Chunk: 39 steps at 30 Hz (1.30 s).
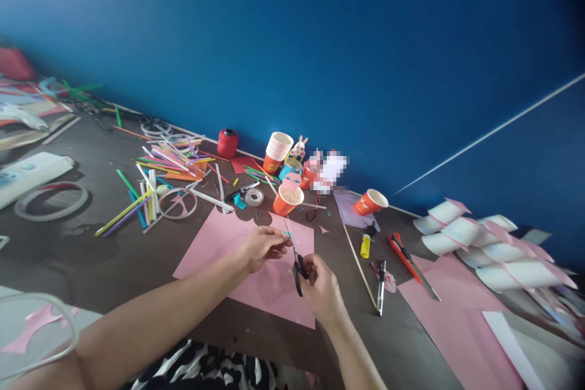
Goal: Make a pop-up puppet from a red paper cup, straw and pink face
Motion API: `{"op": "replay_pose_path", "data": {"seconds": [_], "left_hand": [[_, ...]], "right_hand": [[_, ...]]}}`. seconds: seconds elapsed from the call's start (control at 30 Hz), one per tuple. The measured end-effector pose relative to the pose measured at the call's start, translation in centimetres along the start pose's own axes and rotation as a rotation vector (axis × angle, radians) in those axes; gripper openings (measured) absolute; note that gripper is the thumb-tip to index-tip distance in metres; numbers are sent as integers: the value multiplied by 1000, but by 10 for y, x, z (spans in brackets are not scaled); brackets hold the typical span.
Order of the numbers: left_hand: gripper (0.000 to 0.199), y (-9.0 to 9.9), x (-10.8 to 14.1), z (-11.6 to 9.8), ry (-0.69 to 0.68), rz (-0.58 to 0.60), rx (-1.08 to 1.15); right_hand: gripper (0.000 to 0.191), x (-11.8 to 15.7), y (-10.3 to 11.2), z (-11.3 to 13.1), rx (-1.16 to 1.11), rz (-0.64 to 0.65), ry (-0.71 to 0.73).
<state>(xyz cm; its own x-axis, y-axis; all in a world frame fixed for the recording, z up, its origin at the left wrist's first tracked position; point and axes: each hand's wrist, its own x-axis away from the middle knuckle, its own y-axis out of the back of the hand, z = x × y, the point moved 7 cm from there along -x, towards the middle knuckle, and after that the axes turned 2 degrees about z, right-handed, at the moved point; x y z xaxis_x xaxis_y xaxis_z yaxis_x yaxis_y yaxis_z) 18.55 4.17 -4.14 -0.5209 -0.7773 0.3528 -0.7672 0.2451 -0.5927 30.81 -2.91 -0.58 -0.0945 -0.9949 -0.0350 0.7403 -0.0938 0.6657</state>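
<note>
My right hand [321,289] grips a pair of black-handled scissors [299,266], its fingers at the handle loops and the narrow blades pointing up and away from me. Pinched in my left hand [264,248] is a tiny light-blue scrap [288,234], close beside the blades; it looks like paper, but it is too small to be sure. Both hands are above a pink sheet of paper [205,256] on the dark table. Just beyond the blades stands an orange paper cup [287,202] with a pink cut-out at its rim.
Colourful paper straws [171,161] lie heaped at the left, near a roll of tape [254,197]. Stacked cups [276,149] stand by the blue wall. At right are a red utility knife [414,265], a wooden stick [361,267], a yellow glue bottle [365,246] and rolled white papers [491,244].
</note>
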Motion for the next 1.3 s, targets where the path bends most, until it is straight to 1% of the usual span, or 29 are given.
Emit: {"op": "replay_pose_path", "data": {"seconds": [0.23,0.4,0.77,0.9,0.97,1.03,1.13,1.2,1.3], "left_hand": [[27,-1,1,0,3,7,8],[28,-1,2,0,6,7,5],[28,-1,-1,2,20,11,28],[29,-1,-1,1,21,10,4],[30,-1,0,0,21,8,-21],[29,-2,1,0,22,13,-59],[28,-6,2,-1,2,35,-143],[26,-8,3,-2,-30,48,-216],[22,-11,5,-6,-81,62,-339]], "right_hand": [[22,-2,-2,-3,-96,50,-1],[24,-2,-7,-7,-190,79,-43],[27,-2,-7,-1,-297,59,-110],[27,-2,-6,-6,-305,65,-139],[27,-3,-2,-10,-327,47,-148],[26,-6,5,-11,-354,-14,-135],[22,-12,14,-4,-390,-105,-63],[20,-19,15,5,-416,-115,-3],[18,-29,10,18,-428,-71,61]]}}
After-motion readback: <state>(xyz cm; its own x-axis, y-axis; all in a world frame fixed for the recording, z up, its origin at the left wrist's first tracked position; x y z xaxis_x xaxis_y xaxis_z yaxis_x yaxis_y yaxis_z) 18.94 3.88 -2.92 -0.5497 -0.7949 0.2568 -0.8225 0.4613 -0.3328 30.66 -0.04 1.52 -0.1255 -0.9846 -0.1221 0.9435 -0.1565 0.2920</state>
